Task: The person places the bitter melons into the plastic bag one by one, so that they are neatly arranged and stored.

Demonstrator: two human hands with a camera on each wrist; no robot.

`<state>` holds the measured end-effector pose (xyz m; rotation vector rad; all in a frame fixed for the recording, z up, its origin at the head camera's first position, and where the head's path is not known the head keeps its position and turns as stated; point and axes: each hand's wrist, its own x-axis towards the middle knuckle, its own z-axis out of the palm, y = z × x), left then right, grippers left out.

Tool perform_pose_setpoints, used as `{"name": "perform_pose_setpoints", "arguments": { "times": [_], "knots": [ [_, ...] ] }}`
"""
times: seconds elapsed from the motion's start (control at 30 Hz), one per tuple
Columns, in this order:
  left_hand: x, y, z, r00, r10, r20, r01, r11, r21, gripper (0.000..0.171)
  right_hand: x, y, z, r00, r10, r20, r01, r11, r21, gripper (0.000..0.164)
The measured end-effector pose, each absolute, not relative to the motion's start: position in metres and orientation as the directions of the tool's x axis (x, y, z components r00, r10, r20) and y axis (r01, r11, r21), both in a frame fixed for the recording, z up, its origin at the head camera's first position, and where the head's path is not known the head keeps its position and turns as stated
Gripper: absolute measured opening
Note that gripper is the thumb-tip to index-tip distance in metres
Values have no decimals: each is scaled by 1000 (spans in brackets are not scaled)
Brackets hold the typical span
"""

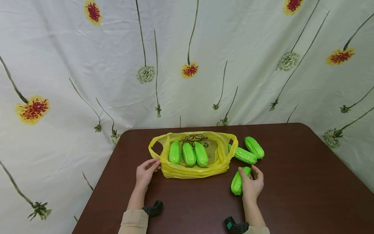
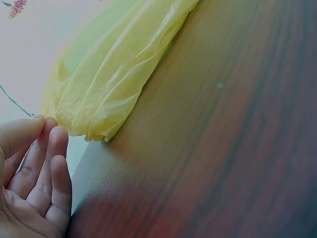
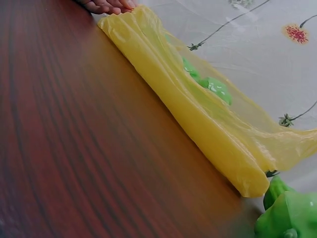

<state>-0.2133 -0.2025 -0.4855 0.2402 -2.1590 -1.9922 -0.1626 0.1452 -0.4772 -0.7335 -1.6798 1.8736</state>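
The left hand (image 1: 146, 173) pinches the left rim of the yellow plastic bag (image 1: 193, 173) near the far edge of the dark-brown desk (image 1: 292, 182). Three green ridged gourds (image 1: 189, 154) lie inside. The right hand (image 1: 253, 186) grasps a fourth gourd (image 1: 237, 183); two others (image 1: 254, 148) lie toward the far right corner.

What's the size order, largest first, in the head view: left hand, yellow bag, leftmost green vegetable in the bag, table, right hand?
1. Table
2. Yellow bag
3. Left hand and right hand: look about alike, not ranked
4. Leftmost green vegetable
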Motion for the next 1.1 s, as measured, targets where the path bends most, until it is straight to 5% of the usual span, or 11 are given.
{"name": "perform_pose_setpoints", "arguments": {
  "times": [1.1],
  "knots": [
    [-214,-202,-485,-968,-250,31,14,71,997,30,-169,150,-464,-733,670,-115,-46,-219,-975,63]
  ]
}}
